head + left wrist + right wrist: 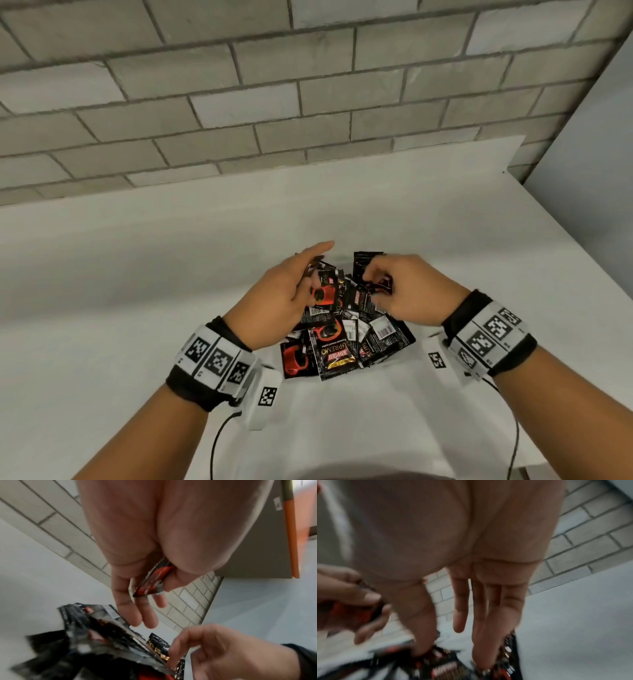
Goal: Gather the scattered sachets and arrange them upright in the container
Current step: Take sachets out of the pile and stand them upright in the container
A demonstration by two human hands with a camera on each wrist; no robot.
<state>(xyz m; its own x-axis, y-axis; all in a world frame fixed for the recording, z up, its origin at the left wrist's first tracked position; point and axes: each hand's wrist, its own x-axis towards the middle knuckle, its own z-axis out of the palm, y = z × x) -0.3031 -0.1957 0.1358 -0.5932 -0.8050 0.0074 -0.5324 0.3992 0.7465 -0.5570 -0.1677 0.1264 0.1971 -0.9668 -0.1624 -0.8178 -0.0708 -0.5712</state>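
Observation:
A heap of black-and-red sachets (342, 329) lies on the white table, in the middle, close to me. My left hand (301, 284) hovers over the heap's left side. Its thumb and fingers pinch a red-and-black sachet (152, 580), and the forefinger points out straight. My right hand (380, 277) is at the heap's far right with its fingers bent down. There its thumb and fingertips (481, 655) dig in around a sachet (378, 286). The blurred right wrist view hides how firm that grip is.
The white table (137, 274) runs back to a grey brick wall (239, 85). Its right edge (565, 240) slants along a pale wall. Marker bands and thin black cables (219, 435) hang from both wrists. An orange-edged panel (291, 534) stands off to the side.

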